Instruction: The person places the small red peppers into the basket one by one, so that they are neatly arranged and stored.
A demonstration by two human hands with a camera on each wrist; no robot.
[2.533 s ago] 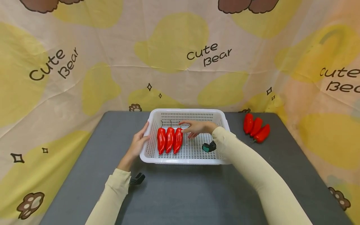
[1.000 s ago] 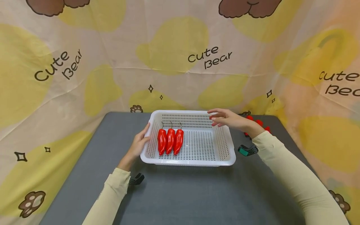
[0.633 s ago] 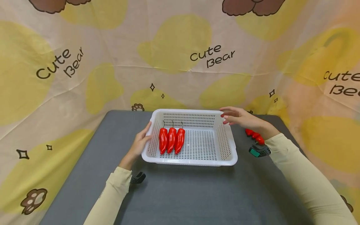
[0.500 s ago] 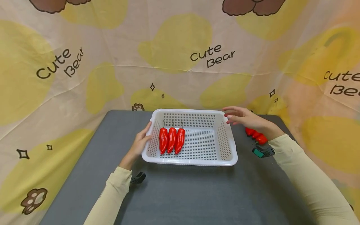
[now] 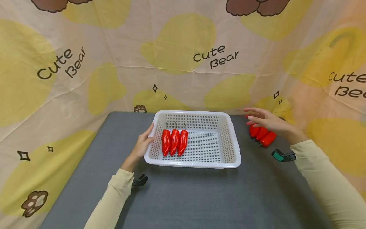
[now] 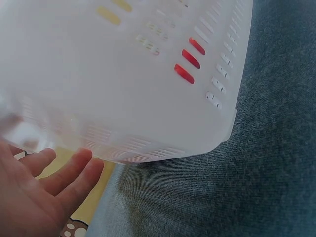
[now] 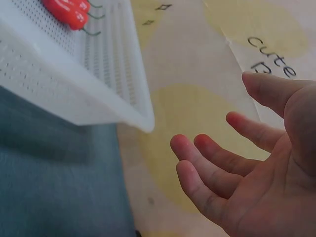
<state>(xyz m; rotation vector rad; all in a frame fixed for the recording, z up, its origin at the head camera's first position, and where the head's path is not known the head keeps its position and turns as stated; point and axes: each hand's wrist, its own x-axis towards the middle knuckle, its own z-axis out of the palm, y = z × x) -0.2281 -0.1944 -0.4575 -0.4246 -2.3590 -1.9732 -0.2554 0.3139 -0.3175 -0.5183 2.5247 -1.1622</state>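
Three red chili peppers [image 5: 174, 142] with thin green stems lie side by side at the left inside a white perforated plastic basket [image 5: 194, 164]. My left hand [image 5: 139, 145] holds the basket's left rim, thumb over the edge; in the left wrist view its fingertips [image 6: 84, 157] are against the outer wall. My right hand [image 5: 267, 121] hovers right of the basket, over several more red peppers [image 5: 268, 139] on the table, partly covering them. Nothing is in its loosely bent, spread fingers, which the right wrist view shows apart from the basket wall [image 7: 74, 94].
The dark grey table [image 5: 188, 200] ends at the back against a patterned cloth backdrop [image 5: 177, 41] with printed lettering. Cloth also hangs at both sides. Each wrist wears a black strap; the right one [image 5: 283, 156] has a green patch.
My right hand has come out of the basket and moved right until above the loose peppers. Its fingers left the peppers in the basket. My left hand stays at the rim.
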